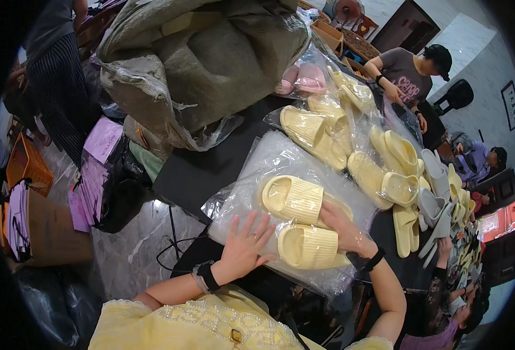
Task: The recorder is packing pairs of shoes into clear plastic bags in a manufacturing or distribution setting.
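Left hand (245, 248): palm down, fingers spread, not gripping anything, over the stack of clear plastic bags (251, 166). Right hand (345, 232): in at the right end of the pair of yellow slippers (307, 245), fingers running into the gap between the two. Fingertips hidden, so can't tell if it's pinching.

Key relation: pair lies between the hands, on top of the bag stack. It's just right of the left hand and up against the right, so right is nearer. Long axes run roughly left-right, across the wearer's body, slippers side by side, ribbed straps up. Can't tell whether film covers them or they're only on top of it.

Counts from where I stand: 2 slippers at the hands, 1 bag stack. Beyond it, 2 pink slippers (311, 77) in film. Bagged yellow footwear (313, 131) further up the table (184, 175) overlaps, no clean count; same for the grey slippers (434, 204) at right. 1 big grey-brown sack (228, 76) at the far left of the table. 1 co-worker in a black cap (409, 76) opposite. 1 orange crate (33, 166) on the left.
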Motion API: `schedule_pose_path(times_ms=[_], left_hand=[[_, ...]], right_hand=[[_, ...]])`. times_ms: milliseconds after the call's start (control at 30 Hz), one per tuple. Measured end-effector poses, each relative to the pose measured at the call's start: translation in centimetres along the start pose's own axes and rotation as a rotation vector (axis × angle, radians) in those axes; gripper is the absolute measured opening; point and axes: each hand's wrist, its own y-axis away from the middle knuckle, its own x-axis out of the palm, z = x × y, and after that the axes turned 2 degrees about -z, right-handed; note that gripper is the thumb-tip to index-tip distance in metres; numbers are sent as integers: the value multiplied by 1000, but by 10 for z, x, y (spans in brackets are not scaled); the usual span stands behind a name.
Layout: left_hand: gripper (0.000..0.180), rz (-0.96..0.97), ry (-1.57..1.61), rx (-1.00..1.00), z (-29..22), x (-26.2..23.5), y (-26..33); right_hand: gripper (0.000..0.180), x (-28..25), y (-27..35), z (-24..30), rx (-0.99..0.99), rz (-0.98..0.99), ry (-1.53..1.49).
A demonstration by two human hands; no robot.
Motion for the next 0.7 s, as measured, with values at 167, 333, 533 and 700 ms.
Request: schedule_pose_path(times_ms=[167, 333, 533, 700], left_hand=[[74, 99, 12, 18, 1, -12, 0], [40, -79, 409, -141, 11, -27, 8], [35, -616, 1339, -702, 33, -56, 10], [19, -391, 1040, -634, 43, -52, -7]], right_hand=[[83, 7, 2, -21, 58, 93, -11], [87, 35, 21, -43, 217, 170, 323], [73, 23, 7, -20, 218, -24, 135], [53, 33, 2, -24, 74, -115, 282]])
